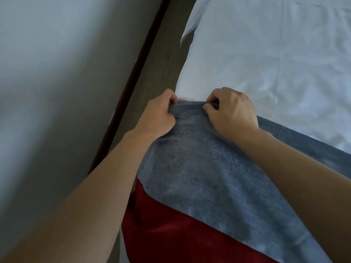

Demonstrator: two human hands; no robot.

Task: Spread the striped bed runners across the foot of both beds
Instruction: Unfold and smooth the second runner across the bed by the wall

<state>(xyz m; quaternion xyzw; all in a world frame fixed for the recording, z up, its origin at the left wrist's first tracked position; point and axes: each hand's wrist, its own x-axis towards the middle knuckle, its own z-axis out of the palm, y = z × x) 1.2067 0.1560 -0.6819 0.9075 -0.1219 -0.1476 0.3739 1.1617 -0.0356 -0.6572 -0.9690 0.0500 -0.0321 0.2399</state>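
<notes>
The fingers of both hands are curled and pinch the far grey edge of the bed runner (pixel 199 164). The left hand (pixel 157 116) grips the corner of this edge, at the side of the bed nearest the wall, and the right hand (pixel 231 112) grips the same edge just beside it, further in over the bed.

The bed (pixel 275 59) is the largest thing here. It is covered with a white sheet which shows soft creases. The runner lies across the bed on the side near the person, and one end hangs a little over the bed's wall side. It has a wide grey stripe next to the white sheet and a red stripe (pixel 161 230) nearer to the person.

I judge the runner is soft, thick and rather light, like plush cloth, so it will fold and bunch easily and will not slip from the fingers. The best place to hold is the hem and the corners, to pull it flat.

Beside the bed runs a narrow strip of dark floor (pixel 152 59), then a dark skirting board (pixel 133 73), then the pale wall (pixel 57 73).
</notes>
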